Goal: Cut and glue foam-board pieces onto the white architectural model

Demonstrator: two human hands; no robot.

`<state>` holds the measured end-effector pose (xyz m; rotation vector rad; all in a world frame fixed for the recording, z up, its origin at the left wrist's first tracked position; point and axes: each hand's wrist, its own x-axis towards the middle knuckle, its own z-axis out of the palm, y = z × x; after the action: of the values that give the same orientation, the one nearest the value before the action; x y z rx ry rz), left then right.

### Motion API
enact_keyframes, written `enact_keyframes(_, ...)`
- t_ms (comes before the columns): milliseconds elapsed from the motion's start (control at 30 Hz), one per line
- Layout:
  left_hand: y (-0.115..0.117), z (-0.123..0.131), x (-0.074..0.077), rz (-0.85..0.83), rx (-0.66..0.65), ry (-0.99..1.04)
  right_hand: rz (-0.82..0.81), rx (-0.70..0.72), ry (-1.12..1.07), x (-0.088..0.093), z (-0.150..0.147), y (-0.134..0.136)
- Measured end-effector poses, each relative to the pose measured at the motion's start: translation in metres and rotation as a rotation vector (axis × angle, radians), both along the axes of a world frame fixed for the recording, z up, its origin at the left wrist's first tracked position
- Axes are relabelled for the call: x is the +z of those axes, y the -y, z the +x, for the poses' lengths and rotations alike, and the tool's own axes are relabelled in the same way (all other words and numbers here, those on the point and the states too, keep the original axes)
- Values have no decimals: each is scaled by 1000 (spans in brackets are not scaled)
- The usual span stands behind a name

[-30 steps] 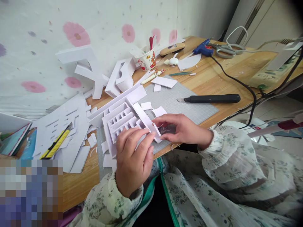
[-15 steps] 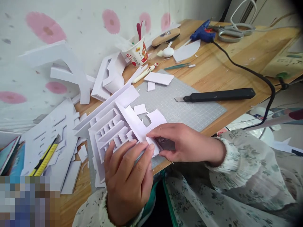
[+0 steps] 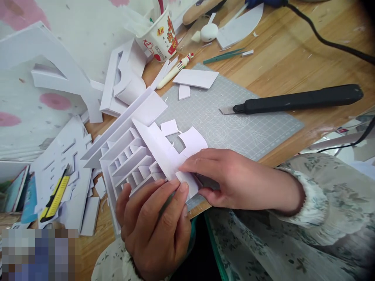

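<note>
White foam-board model [image 3: 105, 171] lies over the left part of the cutting mat [image 3: 249, 134]. Right hand [image 3: 230, 175]: wrist low, thumb and forefinger grasping the near end of the foam-board strip [image 3: 159, 148] at the mat's near edge. Left hand [image 3: 156, 224]: arched, fingertips bunched at the model's near side; pinch or mere contact, cannot tell. Risks (judged): uneven push from the hands could skew the strip or buckle the thin dividers [image 3: 140, 154]; utility knife [image 3: 293, 99], blade bare above the mat, could nick a straying finger.
</note>
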<state>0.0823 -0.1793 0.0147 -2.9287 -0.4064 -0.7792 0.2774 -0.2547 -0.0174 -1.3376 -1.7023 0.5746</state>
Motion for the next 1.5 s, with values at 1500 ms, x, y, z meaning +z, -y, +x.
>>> enact_keyframes(1500,-6,14,26,-31,7,-132,65,-2,181,-14,-6,-18)
